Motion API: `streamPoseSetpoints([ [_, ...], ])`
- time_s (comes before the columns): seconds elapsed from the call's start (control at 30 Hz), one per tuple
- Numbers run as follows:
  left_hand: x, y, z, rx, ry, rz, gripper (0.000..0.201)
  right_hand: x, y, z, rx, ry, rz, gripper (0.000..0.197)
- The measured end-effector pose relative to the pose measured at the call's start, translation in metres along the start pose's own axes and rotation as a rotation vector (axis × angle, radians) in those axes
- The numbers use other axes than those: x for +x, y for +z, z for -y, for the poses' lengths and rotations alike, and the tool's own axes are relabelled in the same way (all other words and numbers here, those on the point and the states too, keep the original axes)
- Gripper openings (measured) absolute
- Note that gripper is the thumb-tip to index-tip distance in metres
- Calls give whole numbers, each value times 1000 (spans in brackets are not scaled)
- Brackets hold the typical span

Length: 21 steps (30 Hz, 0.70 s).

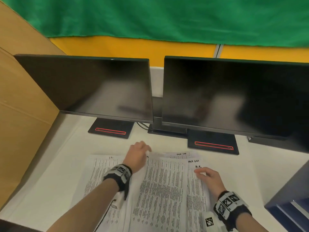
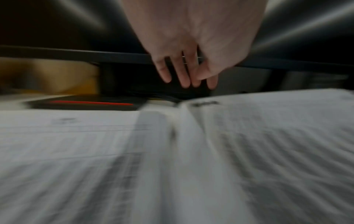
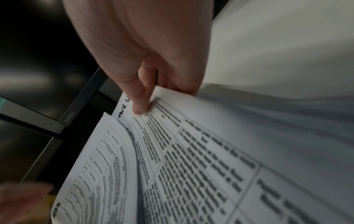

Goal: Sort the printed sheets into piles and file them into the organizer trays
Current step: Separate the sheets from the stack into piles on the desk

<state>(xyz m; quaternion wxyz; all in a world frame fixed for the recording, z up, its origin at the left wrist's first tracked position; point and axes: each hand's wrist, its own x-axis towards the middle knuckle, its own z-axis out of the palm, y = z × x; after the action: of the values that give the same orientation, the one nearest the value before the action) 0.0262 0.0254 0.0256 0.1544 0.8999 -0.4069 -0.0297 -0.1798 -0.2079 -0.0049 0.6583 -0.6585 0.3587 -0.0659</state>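
While spread: three sheets (image 1: 160, 190), two hands (image 1: 138, 156).

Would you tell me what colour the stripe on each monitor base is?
Red, on black monitor bases; the head view shows it best.

Two monitors (image 1: 93, 87), dark, side by side beyond the hands. Two stand bases (image 1: 111, 128), one red slot each. Two hands: left (image 1: 138, 156), right (image 1: 209, 179). Two wrist bands (image 1: 117, 175) with markers, one per arm. Printed sheets (image 1: 160, 190) under the hands: at least four separate overlapping ones on the surface (image 1: 50, 173); exact number unclear. Two headed "TASK LIST". One dark tray unit (image 1: 291, 198), right of right hand.
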Motion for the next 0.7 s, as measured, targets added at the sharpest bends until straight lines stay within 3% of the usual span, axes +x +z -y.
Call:
streamPoseSetpoints([
  [0.07, 7, 11, -29, 5, 122, 59, 27, 1, 1, 0, -36, -16, -8, 14],
  [0.17, 18, 26, -44, 66, 150, 179, 26, 2, 1, -2, -54, -13, -38, 13],
  [0.3, 19, 33, -51, -16, 145, 112, 15, -1, -1, 2, -68, -32, -78, 16],
  [0.4, 15, 34, -66, -223, 68, 138, 12, -3, 1, 7, -33, -9, -68, 24],
  [0.53, 13, 45, -85, -269, -38, 149, 11, -11, 8, 16, 119, 60, -64, 20],
  [0.7, 11, 55, -101, -298, -62, 120, 14, -10, 6, 9, 23, -3, -11, 63],
])
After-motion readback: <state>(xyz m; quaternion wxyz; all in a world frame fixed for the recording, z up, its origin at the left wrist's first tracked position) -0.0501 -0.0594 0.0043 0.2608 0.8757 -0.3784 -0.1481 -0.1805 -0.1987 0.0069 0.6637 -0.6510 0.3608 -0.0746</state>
